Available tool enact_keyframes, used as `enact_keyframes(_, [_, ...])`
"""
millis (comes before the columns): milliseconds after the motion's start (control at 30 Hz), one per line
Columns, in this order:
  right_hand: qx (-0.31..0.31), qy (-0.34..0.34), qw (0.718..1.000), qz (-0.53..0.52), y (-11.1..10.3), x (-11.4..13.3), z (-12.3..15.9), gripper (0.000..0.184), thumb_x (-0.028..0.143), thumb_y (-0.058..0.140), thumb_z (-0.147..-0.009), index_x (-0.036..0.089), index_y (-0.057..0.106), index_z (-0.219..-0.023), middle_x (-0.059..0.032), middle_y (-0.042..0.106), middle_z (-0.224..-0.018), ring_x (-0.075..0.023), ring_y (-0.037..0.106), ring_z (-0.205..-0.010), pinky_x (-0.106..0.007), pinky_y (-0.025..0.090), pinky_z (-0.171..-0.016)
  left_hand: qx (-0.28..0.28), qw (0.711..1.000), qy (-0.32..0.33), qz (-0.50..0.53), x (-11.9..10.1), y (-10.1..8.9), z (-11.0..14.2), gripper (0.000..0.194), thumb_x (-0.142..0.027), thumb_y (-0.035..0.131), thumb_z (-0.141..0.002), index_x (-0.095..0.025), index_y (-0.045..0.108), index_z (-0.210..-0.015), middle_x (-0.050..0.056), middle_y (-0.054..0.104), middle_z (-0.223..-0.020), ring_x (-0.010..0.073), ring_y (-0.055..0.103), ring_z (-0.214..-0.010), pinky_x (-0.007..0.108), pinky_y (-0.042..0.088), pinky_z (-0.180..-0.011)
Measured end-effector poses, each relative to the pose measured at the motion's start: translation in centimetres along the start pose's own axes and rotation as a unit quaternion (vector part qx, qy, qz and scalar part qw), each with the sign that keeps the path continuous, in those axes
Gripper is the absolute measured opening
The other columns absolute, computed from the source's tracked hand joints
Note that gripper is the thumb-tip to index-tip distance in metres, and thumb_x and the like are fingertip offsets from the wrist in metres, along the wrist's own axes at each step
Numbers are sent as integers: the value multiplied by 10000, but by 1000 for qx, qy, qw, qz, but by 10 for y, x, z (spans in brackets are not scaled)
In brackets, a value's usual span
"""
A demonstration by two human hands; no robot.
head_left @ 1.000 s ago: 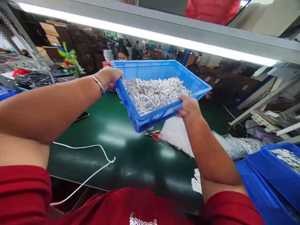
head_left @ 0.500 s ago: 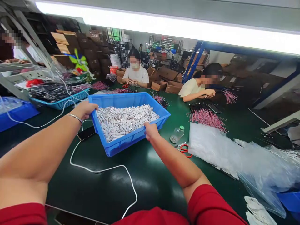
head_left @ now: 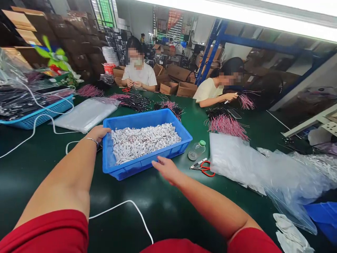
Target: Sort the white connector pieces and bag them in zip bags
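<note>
A blue plastic bin (head_left: 150, 163) rests on the dark green table in front of me, holding a heap of small white parts (head_left: 147, 140). My left hand (head_left: 98, 133), with a bangle at the wrist, grips the bin's left rim; some of its fingers are hidden behind the wall. Just off the near wall is my right hand (head_left: 166, 169), empty, its fingers apart and pointing at the bin. Right of the bin stand a small clear bottle with a green cap (head_left: 197, 150) and a pair of red-handled scissors (head_left: 206, 168).
Plastic bags (head_left: 234, 154) cover the right side, with white gloves (head_left: 291, 232) nearer me. Pink and black wire bundles (head_left: 228, 124) lie farther back. A turquoise basket (head_left: 39, 117) and a white cable (head_left: 126, 203) are left. Two people sit across the table.
My right hand has let go of the bin's near rim and drawn slightly away. The bin now sits lower and flatter on the table. The view has turned right.
</note>
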State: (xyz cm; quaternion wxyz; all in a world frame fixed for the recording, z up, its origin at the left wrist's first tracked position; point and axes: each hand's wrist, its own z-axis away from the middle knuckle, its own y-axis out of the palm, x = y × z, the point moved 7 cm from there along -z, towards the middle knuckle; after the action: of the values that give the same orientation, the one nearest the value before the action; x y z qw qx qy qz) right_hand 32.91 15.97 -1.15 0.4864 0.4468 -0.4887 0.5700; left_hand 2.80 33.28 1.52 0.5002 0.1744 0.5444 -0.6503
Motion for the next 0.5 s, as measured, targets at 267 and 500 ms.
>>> enact_keyframes(267, [2,-240,806,541,-72,62,-42,382,524,671,-765,170,667,-910,-146,641,-1010,-309,520,-1017,-432,381,-909,-53,915,354,-187,-15,30,139,404,-468,620,-775,-191,613,-1069,107,639,-1154,328,523,-1174,402,360,-1048])
enact_keyframes(500, [-2,-177,754,633,-66,34,-56,604,694,441,-816,132,659,-856,-138,662,-906,-289,552,-946,-381,367,-791,-76,759,399,-509,30,63,170,596,-652,336,-867,-147,623,-731,131,643,-683,282,627,-695,320,375,-570])
